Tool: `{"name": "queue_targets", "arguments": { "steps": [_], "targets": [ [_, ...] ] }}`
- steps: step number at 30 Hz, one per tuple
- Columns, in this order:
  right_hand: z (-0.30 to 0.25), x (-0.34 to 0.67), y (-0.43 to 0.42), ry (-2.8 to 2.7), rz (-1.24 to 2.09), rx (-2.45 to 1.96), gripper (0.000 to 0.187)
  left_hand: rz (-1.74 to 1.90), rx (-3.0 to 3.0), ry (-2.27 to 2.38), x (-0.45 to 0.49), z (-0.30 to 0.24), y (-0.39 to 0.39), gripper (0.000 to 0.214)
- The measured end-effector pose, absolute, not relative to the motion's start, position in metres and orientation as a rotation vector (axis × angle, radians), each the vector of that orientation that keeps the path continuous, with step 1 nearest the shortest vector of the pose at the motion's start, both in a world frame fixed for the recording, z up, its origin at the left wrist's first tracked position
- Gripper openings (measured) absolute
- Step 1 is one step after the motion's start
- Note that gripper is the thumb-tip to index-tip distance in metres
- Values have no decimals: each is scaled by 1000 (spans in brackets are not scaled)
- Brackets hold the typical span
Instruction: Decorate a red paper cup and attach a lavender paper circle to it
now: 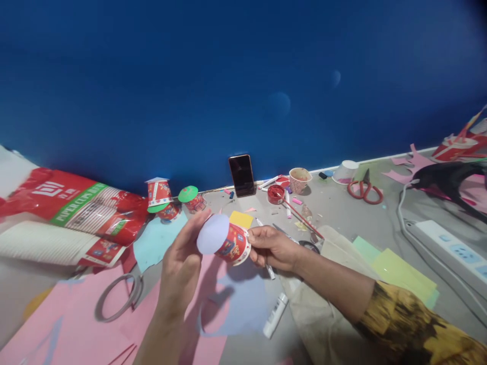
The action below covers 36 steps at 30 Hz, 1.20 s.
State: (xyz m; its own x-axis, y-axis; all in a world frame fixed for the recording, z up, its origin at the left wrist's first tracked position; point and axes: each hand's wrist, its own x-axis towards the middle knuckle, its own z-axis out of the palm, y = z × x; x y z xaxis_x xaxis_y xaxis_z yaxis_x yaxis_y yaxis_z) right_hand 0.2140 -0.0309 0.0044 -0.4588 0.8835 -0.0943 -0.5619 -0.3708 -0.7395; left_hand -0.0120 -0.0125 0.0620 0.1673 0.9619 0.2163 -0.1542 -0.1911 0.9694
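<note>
A red printed paper cup (235, 244) is held tilted on its side above the table, with a pale lilac paper disc (213, 234) over its left end. My right hand (272, 247) pinches the cup's rim at its right end. Curved around the disc's left edge, my left hand (183, 256) steadies that end, its fingers partly behind the disc. Below them lies a lilac sheet (247, 299) with a round hole cut in it. A white glue stick (276, 315) rests to the right of that sheet.
Decorated cups (159, 192) and a bag of paper cups (87, 203) stand at the left. A roll of tape (118, 298) lies on pink paper. A phone (242, 175) leans against the blue wall. Red-handled scissors (364, 190) and a power strip (452, 251) are at the right.
</note>
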Motion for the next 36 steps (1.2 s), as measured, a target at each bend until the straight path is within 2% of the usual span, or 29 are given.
{"name": "queue_targets", "arguments": {
  "steps": [2,4,8,10,15,22,25,30,32,34,36],
  "targets": [
    [7,215,-31,-767,1960,-565,55,1264,1241,789,-12,61,-11,101],
    [11,217,-31,-738,1967,-519,51,1178,1136,780,-11,56,-8,97],
    [14,220,-30,-710,1964,-457,43,890,769,852,-8,43,-1,32],
    [13,222,-29,-706,1962,-443,42,792,567,821,-3,39,0,16],
    [8,223,-26,-696,1965,-422,44,742,356,602,12,35,-7,37],
    [13,222,-26,-760,1999,-427,49,767,422,360,16,33,-14,50],
    [13,223,-28,-819,2032,-432,52,769,351,412,11,38,-19,57],
    [11,223,-27,-868,2054,-492,51,809,197,654,-3,51,-31,49],
    [14,227,-24,-936,1958,-640,49,841,161,728,-11,52,-33,49],
    [19,236,-18,-1087,1672,-940,50,887,170,746,-20,49,-32,52],
    [26,248,-13,-1095,1473,-1092,43,924,207,705,-29,41,-30,56]
  ]
}}
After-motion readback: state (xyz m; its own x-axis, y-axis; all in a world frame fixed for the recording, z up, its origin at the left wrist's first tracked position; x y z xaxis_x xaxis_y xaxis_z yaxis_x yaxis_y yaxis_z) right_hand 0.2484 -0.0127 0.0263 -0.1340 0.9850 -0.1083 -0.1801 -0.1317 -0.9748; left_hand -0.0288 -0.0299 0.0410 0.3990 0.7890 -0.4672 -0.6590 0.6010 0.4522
